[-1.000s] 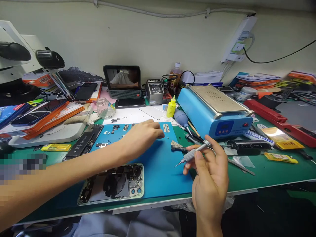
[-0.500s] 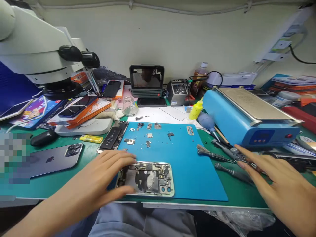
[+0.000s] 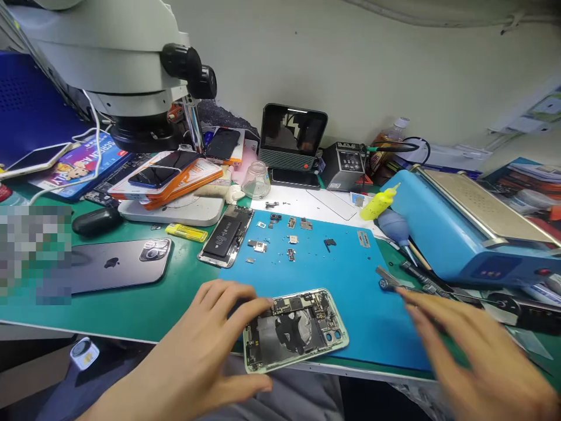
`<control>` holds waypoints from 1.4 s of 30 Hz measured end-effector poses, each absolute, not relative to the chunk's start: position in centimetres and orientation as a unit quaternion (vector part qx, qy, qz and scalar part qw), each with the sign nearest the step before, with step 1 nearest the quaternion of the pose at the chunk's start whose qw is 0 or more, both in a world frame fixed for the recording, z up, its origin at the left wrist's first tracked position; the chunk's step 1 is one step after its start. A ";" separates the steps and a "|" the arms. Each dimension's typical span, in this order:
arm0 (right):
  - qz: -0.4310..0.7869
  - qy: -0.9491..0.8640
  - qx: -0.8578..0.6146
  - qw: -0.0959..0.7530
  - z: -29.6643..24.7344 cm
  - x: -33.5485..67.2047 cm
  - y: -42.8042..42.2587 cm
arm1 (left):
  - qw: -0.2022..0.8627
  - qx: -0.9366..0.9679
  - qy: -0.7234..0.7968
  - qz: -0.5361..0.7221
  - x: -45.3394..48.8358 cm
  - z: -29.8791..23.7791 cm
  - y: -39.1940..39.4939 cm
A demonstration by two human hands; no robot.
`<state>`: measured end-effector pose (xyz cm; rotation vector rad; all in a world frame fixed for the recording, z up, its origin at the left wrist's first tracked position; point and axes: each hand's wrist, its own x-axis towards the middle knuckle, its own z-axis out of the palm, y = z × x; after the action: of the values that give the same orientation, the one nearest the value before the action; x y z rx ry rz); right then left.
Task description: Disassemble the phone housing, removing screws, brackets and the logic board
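My left hand [image 3: 214, 333] spans the left end of an opened phone body [image 3: 284, 345], fingers at its upper edge and thumb at the lower. The phone's circuit board and camera holes show; it lies tilted at the front of the blue mat [image 3: 350, 304]. Blurred by motion, my right hand [image 3: 477, 339] is at the mat's right side. Its fingertips close on the dark handle of a screwdriver [image 3: 385, 285], whose round cap points toward the mat and whose thin shaft runs right. Small phone parts [image 3: 293, 240] are spread over the mat beyond the phone.
A phone screen with battery [image 3: 227, 237] lies left of the parts. Farther left are a grey phone [image 3: 114, 266] and a yellow packet [image 3: 186, 232]. The microscope [image 3: 131, 70] overhangs the left; a blue heating machine [image 3: 456, 234] and blower [image 3: 393, 227] stand right.
The view has turned left and tilted. My left hand has closed around the phone's left end, and the phone is angled. The right hand has moved to the screwdriver and gripped its handle.
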<state>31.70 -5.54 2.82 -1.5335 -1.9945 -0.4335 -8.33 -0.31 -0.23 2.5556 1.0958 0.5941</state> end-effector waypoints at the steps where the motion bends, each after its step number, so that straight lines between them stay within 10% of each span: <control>1: -0.150 -0.780 -0.543 0.274 3.2 29.5 -5.3 | 0.149 0.891 0.375 0.209 -8.2 -0.2 -0.3; 42: -0.152 -0.903 -0.354 0.193 3.2 21.6 -1.1 | 0.097 0.909 0.324 0.242 -6.9 1.0 0.8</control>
<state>21.63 -1.05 3.17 -0.9922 -2.5331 -0.4271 -6.93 0.79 0.99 2.6920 0.9593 0.7174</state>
